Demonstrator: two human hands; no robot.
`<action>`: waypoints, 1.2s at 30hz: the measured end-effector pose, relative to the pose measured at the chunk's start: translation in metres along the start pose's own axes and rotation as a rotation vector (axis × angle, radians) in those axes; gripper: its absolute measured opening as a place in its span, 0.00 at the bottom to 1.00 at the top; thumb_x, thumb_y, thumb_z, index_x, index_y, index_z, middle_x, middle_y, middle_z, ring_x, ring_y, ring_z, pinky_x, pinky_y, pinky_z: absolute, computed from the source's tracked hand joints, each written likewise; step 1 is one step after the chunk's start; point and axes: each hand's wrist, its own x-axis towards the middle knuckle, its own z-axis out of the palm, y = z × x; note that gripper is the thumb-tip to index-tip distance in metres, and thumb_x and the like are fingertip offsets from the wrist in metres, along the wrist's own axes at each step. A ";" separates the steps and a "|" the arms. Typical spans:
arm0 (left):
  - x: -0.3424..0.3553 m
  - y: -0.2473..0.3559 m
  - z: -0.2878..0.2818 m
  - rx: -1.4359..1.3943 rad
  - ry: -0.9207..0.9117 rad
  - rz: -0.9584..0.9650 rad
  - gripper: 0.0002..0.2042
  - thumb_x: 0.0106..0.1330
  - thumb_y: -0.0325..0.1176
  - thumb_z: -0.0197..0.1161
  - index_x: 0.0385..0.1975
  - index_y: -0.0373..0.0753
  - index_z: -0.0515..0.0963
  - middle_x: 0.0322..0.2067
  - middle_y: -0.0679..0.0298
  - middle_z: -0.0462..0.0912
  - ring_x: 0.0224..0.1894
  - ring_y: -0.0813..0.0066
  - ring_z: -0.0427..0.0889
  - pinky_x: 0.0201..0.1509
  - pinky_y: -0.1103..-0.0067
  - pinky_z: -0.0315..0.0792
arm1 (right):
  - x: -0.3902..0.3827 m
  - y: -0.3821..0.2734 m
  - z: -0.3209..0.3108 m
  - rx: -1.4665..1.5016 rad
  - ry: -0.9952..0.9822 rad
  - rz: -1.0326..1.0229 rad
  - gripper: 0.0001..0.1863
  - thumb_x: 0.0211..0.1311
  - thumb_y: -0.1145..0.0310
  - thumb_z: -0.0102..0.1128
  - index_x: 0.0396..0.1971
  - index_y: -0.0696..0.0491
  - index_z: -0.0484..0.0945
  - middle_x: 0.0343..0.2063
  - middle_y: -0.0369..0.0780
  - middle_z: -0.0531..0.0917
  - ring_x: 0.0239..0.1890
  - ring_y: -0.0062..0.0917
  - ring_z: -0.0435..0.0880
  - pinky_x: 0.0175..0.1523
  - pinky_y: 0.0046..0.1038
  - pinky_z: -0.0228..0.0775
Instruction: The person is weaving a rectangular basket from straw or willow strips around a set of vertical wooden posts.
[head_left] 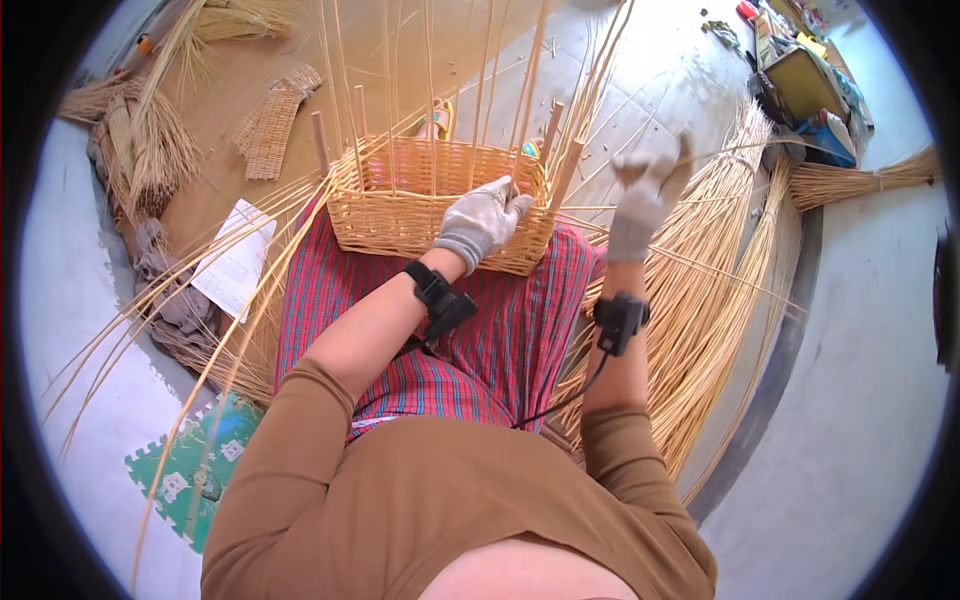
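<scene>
A rectangular wicker basket (385, 220), partly woven, rests on my lap over a red plaid cloth (330, 300). Tall thin upright canes (430, 90) rise from its walls, and thick wooden posts (567, 172) stand at its corners. My left hand (482, 222), in a pale work glove, is closed on the right part of the basket's front wall, around the base of an upright cane. To the right of the basket, my gloved right hand (645, 205) is raised and smeared by motion. A thin cane strand (745, 150) runs rightward near its fingertips; whether the hand grips it is unclear.
Long bundles of cane (700, 290) lie on the floor at my right. Loose strands (215, 260) stick out left of the basket, above a white paper (235, 258). A green foam mat (200, 465) lies lower left. A woven piece (275, 125) lies beyond, left.
</scene>
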 end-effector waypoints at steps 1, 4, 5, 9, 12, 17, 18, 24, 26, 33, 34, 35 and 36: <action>-0.007 0.001 0.001 -0.110 -0.018 0.031 0.15 0.76 0.44 0.60 0.51 0.41 0.79 0.43 0.51 0.87 0.46 0.53 0.87 0.52 0.61 0.77 | -0.013 0.001 -0.024 -0.319 0.101 0.115 0.19 0.82 0.64 0.48 0.68 0.47 0.68 0.29 0.38 0.85 0.31 0.28 0.88 0.47 0.40 0.87; -0.030 0.017 0.011 -0.052 0.392 0.439 0.24 0.70 0.37 0.66 0.64 0.43 0.73 0.48 0.55 0.85 0.52 0.58 0.84 0.58 0.64 0.76 | -0.041 0.036 -0.101 -0.008 0.130 0.348 0.19 0.84 0.60 0.45 0.68 0.48 0.67 0.22 0.35 0.79 0.26 0.24 0.84 0.46 0.41 0.87; -0.037 0.029 0.007 -0.002 0.581 0.677 0.30 0.67 0.37 0.68 0.70 0.44 0.69 0.53 0.56 0.84 0.58 0.58 0.82 0.65 0.64 0.73 | -0.042 0.038 -0.111 -0.018 0.155 0.352 0.19 0.84 0.60 0.45 0.68 0.48 0.67 0.22 0.35 0.79 0.26 0.24 0.84 0.46 0.41 0.87; -0.021 -0.004 0.030 0.286 0.270 0.587 0.39 0.67 0.39 0.68 0.77 0.45 0.59 0.53 0.58 0.84 0.63 0.59 0.78 0.71 0.62 0.64 | -0.056 -0.029 -0.037 -0.048 0.069 0.205 0.16 0.83 0.68 0.46 0.64 0.53 0.71 0.25 0.35 0.78 0.28 0.21 0.83 0.48 0.36 0.86; -0.012 0.016 0.045 0.392 0.207 0.542 0.40 0.68 0.43 0.66 0.79 0.48 0.56 0.50 0.59 0.84 0.57 0.60 0.80 0.66 0.63 0.69 | -0.109 -0.014 -0.026 -0.580 -0.299 -0.326 0.15 0.78 0.71 0.52 0.59 0.52 0.78 0.30 0.35 0.85 0.35 0.26 0.88 0.46 0.33 0.83; -0.020 0.005 0.048 -0.164 0.429 0.746 0.26 0.72 0.37 0.61 0.70 0.44 0.71 0.48 0.63 0.84 0.53 0.63 0.81 0.66 0.65 0.71 | -0.102 -0.033 0.034 -0.102 -0.575 0.078 0.29 0.71 0.70 0.62 0.71 0.54 0.70 0.49 0.43 0.87 0.41 0.29 0.86 0.54 0.33 0.78; -0.032 0.011 0.028 -0.177 0.330 0.662 0.17 0.74 0.32 0.61 0.61 0.40 0.78 0.48 0.63 0.85 0.56 0.67 0.82 0.68 0.68 0.72 | -0.083 -0.049 0.023 0.143 -0.400 0.241 0.30 0.71 0.67 0.64 0.70 0.56 0.69 0.48 0.44 0.86 0.42 0.25 0.83 0.54 0.30 0.78; -0.036 -0.037 -0.011 -1.157 0.137 0.188 0.11 0.74 0.25 0.62 0.54 0.35 0.80 0.43 0.63 0.86 0.45 0.75 0.86 0.48 0.75 0.82 | -0.060 -0.019 0.014 -0.963 -0.520 0.228 0.16 0.60 0.62 0.75 0.42 0.54 0.80 0.32 0.42 0.82 0.40 0.35 0.83 0.48 0.34 0.76; -0.017 -0.004 -0.025 -0.966 0.167 0.301 0.11 0.75 0.26 0.63 0.53 0.34 0.80 0.42 0.61 0.87 0.42 0.74 0.87 0.46 0.75 0.83 | -0.066 -0.011 0.016 -1.025 -0.436 0.174 0.17 0.58 0.61 0.77 0.40 0.53 0.80 0.33 0.43 0.81 0.39 0.39 0.82 0.48 0.37 0.75; 0.046 0.087 -0.011 -0.428 -0.006 0.412 0.17 0.73 0.29 0.65 0.59 0.33 0.78 0.43 0.57 0.88 0.46 0.71 0.86 0.54 0.74 0.79 | -0.086 0.036 0.032 -1.323 -0.059 -0.115 0.13 0.64 0.58 0.66 0.36 0.52 0.79 0.30 0.46 0.81 0.38 0.47 0.82 0.42 0.48 0.73; 0.047 0.085 -0.007 -0.528 -0.126 0.411 0.18 0.72 0.31 0.66 0.59 0.34 0.78 0.43 0.56 0.88 0.48 0.69 0.85 0.57 0.72 0.78 | -0.082 0.040 0.028 -1.265 -0.118 -0.022 0.13 0.63 0.61 0.67 0.40 0.52 0.78 0.33 0.47 0.82 0.39 0.47 0.83 0.43 0.44 0.74; 0.039 0.076 -0.003 -0.517 -0.119 0.415 0.18 0.72 0.31 0.66 0.59 0.34 0.78 0.43 0.56 0.88 0.48 0.69 0.85 0.57 0.72 0.78 | -0.078 0.044 0.025 -1.200 -0.179 0.070 0.14 0.63 0.64 0.68 0.45 0.52 0.77 0.37 0.49 0.82 0.40 0.46 0.83 0.45 0.41 0.75; 0.021 0.064 0.007 -0.645 -0.008 0.539 0.18 0.72 0.32 0.66 0.60 0.35 0.79 0.43 0.55 0.88 0.50 0.68 0.84 0.59 0.71 0.77 | -0.076 0.049 0.018 -1.154 -0.206 0.056 0.13 0.64 0.64 0.67 0.43 0.53 0.77 0.37 0.49 0.83 0.41 0.46 0.84 0.46 0.40 0.76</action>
